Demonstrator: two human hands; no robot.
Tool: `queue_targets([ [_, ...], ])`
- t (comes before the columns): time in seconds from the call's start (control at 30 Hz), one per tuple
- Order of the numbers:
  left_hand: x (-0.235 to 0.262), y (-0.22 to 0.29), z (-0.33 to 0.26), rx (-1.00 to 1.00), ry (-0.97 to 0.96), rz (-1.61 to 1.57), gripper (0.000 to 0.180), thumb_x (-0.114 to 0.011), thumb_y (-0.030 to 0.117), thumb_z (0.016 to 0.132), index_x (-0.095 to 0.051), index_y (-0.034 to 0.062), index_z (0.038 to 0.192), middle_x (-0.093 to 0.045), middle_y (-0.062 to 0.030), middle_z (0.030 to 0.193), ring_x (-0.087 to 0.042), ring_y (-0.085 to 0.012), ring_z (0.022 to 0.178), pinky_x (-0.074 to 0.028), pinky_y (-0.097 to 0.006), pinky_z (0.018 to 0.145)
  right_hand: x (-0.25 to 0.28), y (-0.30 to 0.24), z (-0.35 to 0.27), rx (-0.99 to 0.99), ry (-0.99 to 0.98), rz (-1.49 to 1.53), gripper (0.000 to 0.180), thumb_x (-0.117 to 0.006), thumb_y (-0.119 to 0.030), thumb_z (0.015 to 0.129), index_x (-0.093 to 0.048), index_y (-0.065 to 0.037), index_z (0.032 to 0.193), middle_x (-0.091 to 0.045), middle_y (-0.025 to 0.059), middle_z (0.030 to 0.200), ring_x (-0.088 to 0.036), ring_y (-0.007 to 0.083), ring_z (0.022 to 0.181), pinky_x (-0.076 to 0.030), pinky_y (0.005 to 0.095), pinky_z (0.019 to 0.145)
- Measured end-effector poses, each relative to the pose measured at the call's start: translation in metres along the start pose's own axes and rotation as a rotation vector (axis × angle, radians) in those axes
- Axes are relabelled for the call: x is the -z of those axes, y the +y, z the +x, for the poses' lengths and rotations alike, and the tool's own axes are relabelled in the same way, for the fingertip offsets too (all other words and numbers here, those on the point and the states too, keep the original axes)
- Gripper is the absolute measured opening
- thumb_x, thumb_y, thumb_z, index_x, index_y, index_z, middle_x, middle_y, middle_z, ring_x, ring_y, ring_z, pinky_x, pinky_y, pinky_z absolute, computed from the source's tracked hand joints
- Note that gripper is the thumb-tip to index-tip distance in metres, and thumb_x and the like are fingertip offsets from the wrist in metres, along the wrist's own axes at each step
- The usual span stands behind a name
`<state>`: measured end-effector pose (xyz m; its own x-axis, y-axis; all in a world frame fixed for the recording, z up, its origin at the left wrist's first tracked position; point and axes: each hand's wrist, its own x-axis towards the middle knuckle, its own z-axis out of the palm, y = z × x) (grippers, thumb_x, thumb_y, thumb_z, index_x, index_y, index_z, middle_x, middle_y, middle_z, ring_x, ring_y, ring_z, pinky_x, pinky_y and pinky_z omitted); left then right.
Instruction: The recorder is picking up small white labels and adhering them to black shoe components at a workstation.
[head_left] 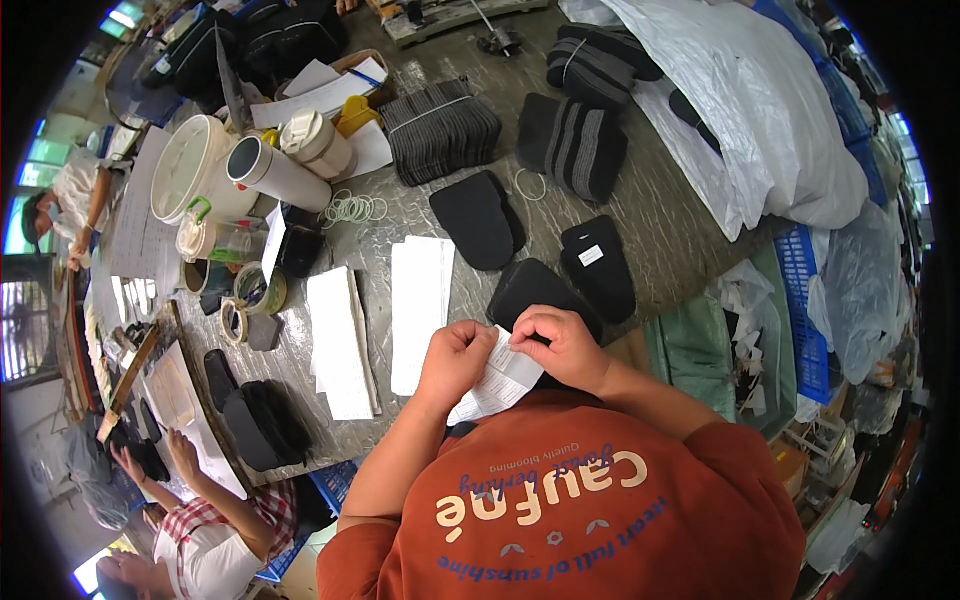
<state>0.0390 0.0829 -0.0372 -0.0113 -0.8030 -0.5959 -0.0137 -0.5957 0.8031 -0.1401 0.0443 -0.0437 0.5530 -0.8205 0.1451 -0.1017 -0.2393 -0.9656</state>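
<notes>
The white printed sheet (500, 383) is held between the person's two hands, just above the near edge of the bench (690, 225) and in front of the orange-brown shirt (600, 480). The left hand (459, 362) has its grip pinched together on the paper's upper left part, and the right hand (560, 345) has its grip closed at the upper right, thumb and fingers bunched. Thin, creased paper like this could tear or wrinkle if the two hands pulled apart unevenly, and a fold could run crooked because the bunched fingers cover part of the edge. The lower part hangs free toward the shirt, so it might catch on the cloth. Just beyond the right hand lies a black fabric piece (543, 290), which a careless knuckle could push into the labelled black piece (598, 270) beside it. The nearer stack of white papers (422, 310) overlaps the left hand in view; whether they touch cannot be told, but a sideways sweep of the wrist might fan its loose sheets.
</notes>
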Motion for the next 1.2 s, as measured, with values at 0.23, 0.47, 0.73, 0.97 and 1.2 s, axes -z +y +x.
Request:
queue_targets([
  [0.23,0.0,-0.01,-0.001,-0.522,0.218,0.685,0.016,-0.061,0.014,0.083,-0.06,-0.0011,0.077,-0.057,-0.0177,0.066,-0.055,-0.0324,0.056,-0.047,-0.039,0.057,0.017,0.002,0.01,-0.072,0.153,-0.09,0.009,-0.058,0.001,0.082,-0.05,-0.001,0.086,-0.052,0.0115,0.09,-0.055,0.0222,0.082,-0.044,0.0295,0.071],
  [0.47,-0.021,-0.015,-0.002,-0.873,-0.045,0.952,0.012,-0.063,0.006,0.077,-0.057,-0.0039,0.08,-0.056,-0.0212,0.115,-0.051,-0.0367,0.112,-0.044,-0.041,0.094,0.029,0.039,0.026,-0.352,0.137,-0.224,0.006,-0.059,-0.007,0.082,-0.058,0.0,0.081,-0.062,0.0135,0.077,-0.061,0.0264,0.07,-0.047,0.0334,0.063],
  [0.73,-0.023,-0.017,-0.002,-0.86,-0.056,0.993,0.015,-0.063,0.006,0.077,-0.056,-0.0054,0.083,-0.056,-0.0222,0.116,-0.049,-0.0367,0.117,-0.041,-0.041,0.099,0.022,0.039,0.024,-0.361,0.118,-0.365,0.008,-0.061,-0.012,0.079,-0.061,-0.005,0.08,-0.063,0.0113,0.078,-0.062,0.0294,0.072,-0.048,0.0372,0.063],
  [0.97,-0.023,-0.018,-0.002,-0.83,-0.072,1.031,0.015,-0.061,0.009,0.078,-0.057,-0.0043,0.085,-0.053,-0.0213,0.122,-0.048,-0.0355,0.117,-0.039,-0.042,0.1,0.02,0.035,0.025,-0.356,0.136,-0.453,0.008,-0.061,-0.014,0.08,-0.062,-0.006,0.079,-0.064,0.0107,0.08,-0.062,0.0302,0.074,-0.049,0.0383,0.063],
  [1.2,-0.029,-0.015,-0.004,-0.752,-0.086,1.273,0.02,-0.055,0.015,0.083,-0.061,-0.0003,0.094,-0.05,-0.0116,0.131,-0.044,-0.0297,0.121,-0.033,-0.047,0.102,0.022,0.04,0.023,-0.426,0.17,-0.283,0.019,-0.067,-0.01,0.076,-0.058,-0.006,0.092,-0.063,0.0096,0.071,-0.062,0.0271,0.066,-0.048,0.036,0.06],
])
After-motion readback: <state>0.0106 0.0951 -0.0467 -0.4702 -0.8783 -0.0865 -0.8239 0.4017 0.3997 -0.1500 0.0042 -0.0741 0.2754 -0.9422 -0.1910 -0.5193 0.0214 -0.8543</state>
